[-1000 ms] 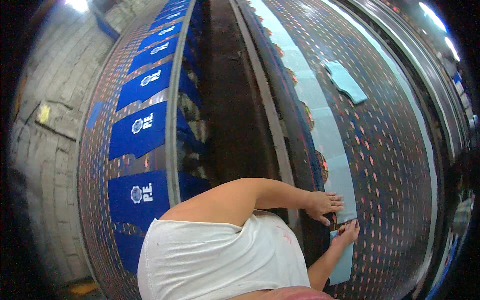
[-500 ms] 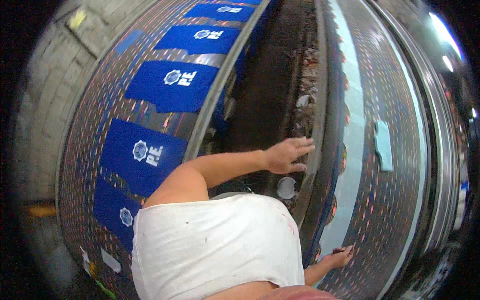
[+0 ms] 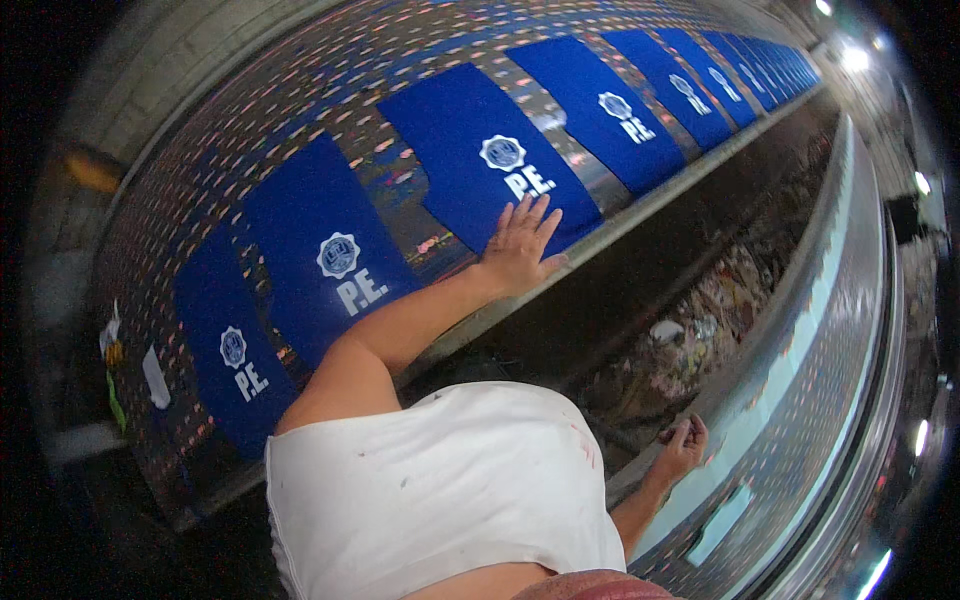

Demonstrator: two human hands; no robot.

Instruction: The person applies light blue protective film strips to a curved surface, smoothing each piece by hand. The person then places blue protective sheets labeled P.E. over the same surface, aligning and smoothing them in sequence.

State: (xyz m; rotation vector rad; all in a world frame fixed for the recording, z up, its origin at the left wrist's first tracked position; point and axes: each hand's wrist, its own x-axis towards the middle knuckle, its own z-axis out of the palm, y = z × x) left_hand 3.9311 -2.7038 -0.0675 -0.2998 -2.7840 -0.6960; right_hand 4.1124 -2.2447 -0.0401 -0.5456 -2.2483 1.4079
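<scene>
Over the near edge of a blue cut fabric panel (image 3: pixel 455 115), just below its white printed crest and lettering, my left hand (image 3: pixel 520 245) is open with its fingers spread. The fingertips overlap the lettering; I cannot tell whether they touch the cloth. Beside it on the same long table lie more blue panels, among them one to the left (image 3: pixel 310 210) and one to the right (image 3: pixel 590 85). My right hand (image 3: pixel 683 450) hangs low on the right near the other table's edge, fingers curled in. What it holds, if anything, is too small to make out.
The long table (image 3: pixel 400 200) has a speckled, paint-marked surface and a raised rail along its near side. A dark aisle littered with scraps (image 3: pixel 690 330) separates it from a second table on the right, where a pale blue piece (image 3: pixel 720 525) lies. A concrete wall (image 3: pixel 190 70) stands behind.
My view has swung left toward the table of blue panels. My left hand has gone from over the aisle to the edge of a panel. The right hand's fingers appear more curled.
</scene>
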